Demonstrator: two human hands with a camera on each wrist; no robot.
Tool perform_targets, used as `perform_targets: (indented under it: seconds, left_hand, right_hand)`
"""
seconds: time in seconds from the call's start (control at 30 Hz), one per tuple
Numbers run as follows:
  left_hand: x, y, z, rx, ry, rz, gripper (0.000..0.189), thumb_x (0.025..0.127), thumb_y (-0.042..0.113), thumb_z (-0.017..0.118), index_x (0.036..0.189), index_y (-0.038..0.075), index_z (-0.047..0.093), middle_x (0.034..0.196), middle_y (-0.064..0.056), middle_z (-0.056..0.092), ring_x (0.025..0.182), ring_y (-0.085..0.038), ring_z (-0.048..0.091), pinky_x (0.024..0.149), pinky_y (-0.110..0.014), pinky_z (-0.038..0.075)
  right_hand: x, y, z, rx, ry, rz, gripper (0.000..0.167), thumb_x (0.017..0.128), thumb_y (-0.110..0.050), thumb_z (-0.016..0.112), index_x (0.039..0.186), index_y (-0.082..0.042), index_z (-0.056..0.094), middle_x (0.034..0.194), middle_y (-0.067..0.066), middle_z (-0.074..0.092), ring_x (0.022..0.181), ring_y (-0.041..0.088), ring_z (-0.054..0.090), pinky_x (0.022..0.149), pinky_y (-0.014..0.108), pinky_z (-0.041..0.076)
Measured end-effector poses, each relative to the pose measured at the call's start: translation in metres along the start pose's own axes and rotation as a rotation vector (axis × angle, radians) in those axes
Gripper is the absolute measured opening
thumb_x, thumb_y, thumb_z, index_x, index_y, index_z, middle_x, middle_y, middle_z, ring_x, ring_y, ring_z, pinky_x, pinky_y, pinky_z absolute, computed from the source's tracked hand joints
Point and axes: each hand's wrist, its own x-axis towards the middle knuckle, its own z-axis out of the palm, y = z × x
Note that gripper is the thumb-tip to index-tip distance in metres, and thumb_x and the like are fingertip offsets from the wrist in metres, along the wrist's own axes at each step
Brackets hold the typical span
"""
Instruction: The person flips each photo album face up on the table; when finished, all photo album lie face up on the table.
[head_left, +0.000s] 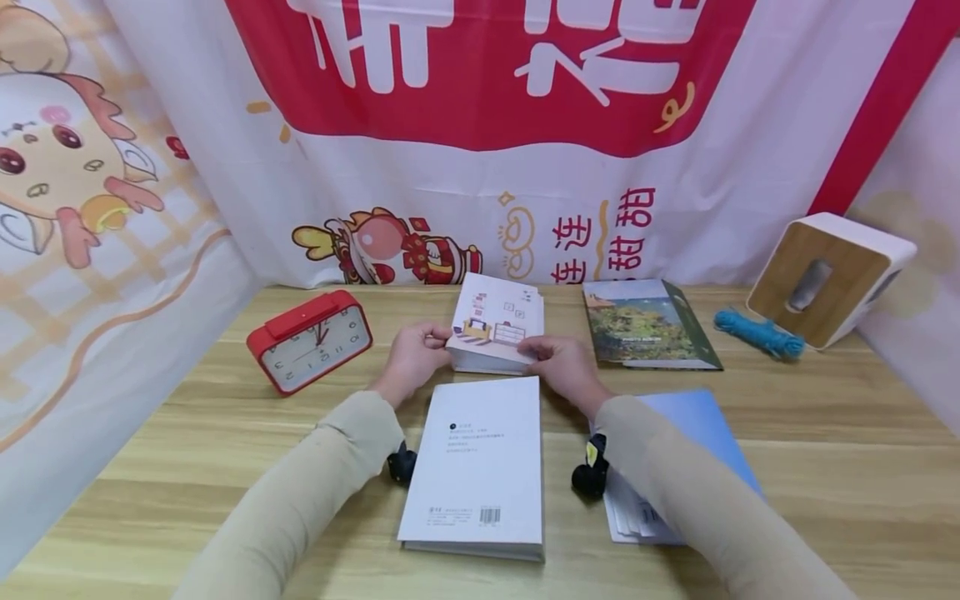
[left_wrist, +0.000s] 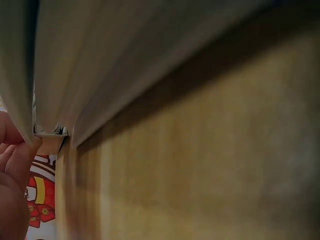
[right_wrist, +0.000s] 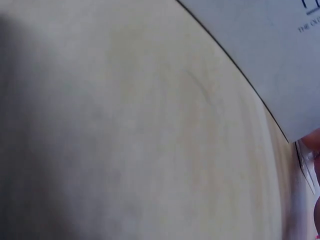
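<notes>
A small white book (head_left: 498, 300) with a drawn room scene on its cover lies near the back curtain in the head view. My left hand (head_left: 416, 358) pinches its near left corner between thumb and fingers. At the near right corner, my right hand (head_left: 566, 367) pinches the cover the same way. The cover's near edge stands raised over the pages. Closer to me, between my forearms, lies a larger white book (head_left: 480, 450) with small print and a barcode. The left wrist view shows left fingers (left_wrist: 15, 165) gripping a cover edge; only right fingertips (right_wrist: 312, 142) show in the right wrist view.
A red alarm clock (head_left: 311, 340) stands at left. Right of the small book lie a photo album (head_left: 637, 321) and a blue yarn skein (head_left: 759, 333), beside a white box with a wooden face (head_left: 810, 279). A blue-covered booklet (head_left: 701, 425) lies partly under my right forearm.
</notes>
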Motion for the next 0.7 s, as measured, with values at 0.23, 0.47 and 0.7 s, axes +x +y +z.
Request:
perform_targets:
  seconds: [0.23,0.47,0.7]
  left_hand:
    - [-0.0017,-0.0046,0.0016,-0.069,0.015,0.021,0.032,0.077,-0.008,0.067,0.106,0.006,0.066,0.116,-0.012,0.064,0.104,-0.022,0.062,0.080,-0.030,0.054]
    - [-0.0024,-0.0074,0.0025,-0.040,0.020,0.057,0.037,0.076,-0.010,0.066,0.108,0.009,0.068,0.118,-0.010,0.063,0.103,-0.020,0.061,0.080,-0.028,0.054]
    - [-0.0046,-0.0090,0.0004,0.012,0.008,0.060,0.037,0.078,-0.006,0.067,0.110,0.011,0.068,0.121,-0.008,0.062,0.107,-0.019,0.060,0.086,-0.031,0.052]
  right_hand:
    - [0.0013,-0.0007,0.0013,0.049,-0.021,0.034,0.035,0.073,0.005,0.072,0.106,-0.007,0.070,0.117,0.008,0.064,0.113,0.021,0.056,0.095,0.035,0.046]
    - [0.0019,-0.0013,0.0007,0.060,-0.030,0.061,0.037,0.073,0.005,0.071,0.108,-0.008,0.069,0.119,0.007,0.063,0.115,0.021,0.055,0.096,0.035,0.045]
    - [0.0013,-0.0023,0.0013,0.034,-0.058,0.061,0.037,0.075,0.005,0.070,0.110,-0.009,0.069,0.119,0.008,0.063,0.116,0.022,0.054,0.097,0.036,0.044]
